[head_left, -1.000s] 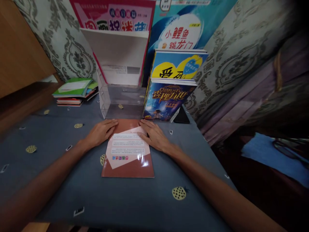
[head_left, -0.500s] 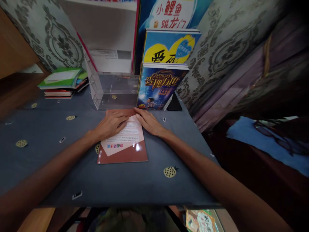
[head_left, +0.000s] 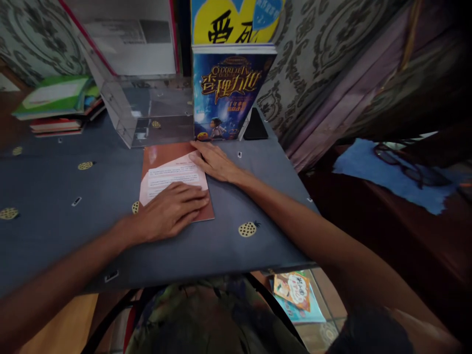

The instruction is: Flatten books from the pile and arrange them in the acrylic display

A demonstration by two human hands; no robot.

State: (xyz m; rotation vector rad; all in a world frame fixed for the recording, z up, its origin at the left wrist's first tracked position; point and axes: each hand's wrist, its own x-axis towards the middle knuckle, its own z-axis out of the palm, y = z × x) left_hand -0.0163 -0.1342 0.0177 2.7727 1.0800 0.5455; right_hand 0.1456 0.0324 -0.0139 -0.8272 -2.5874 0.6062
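Observation:
A thin book [head_left: 162, 157] with a reddish-brown and pale pink cover lies flat on the table in front of me. My left hand [head_left: 171, 209] rests palm down across its lower part, fingers stretched out to the right. At its upper right corner, my right hand [head_left: 216, 162] lies with its fingers extended over the edge of the cover. Neither hand grips the book. Just behind it stand a clear acrylic rack [head_left: 121, 118] and an upright blue book [head_left: 228, 93] with gold lettering.
The table [head_left: 55, 187] has a grey-blue cloth. Green-topped books [head_left: 55, 98] are stacked at the left; a dark phone-like slab [head_left: 256, 125] is behind the blue book. Glasses [head_left: 398, 160] lie on blue cloth [head_left: 357, 167] at the right. Other books [head_left: 293, 290] are on the floor.
My left hand has slid down the cover from its upper part to its lower part. My right hand stays at the upper right corner. The view has tilted downward.

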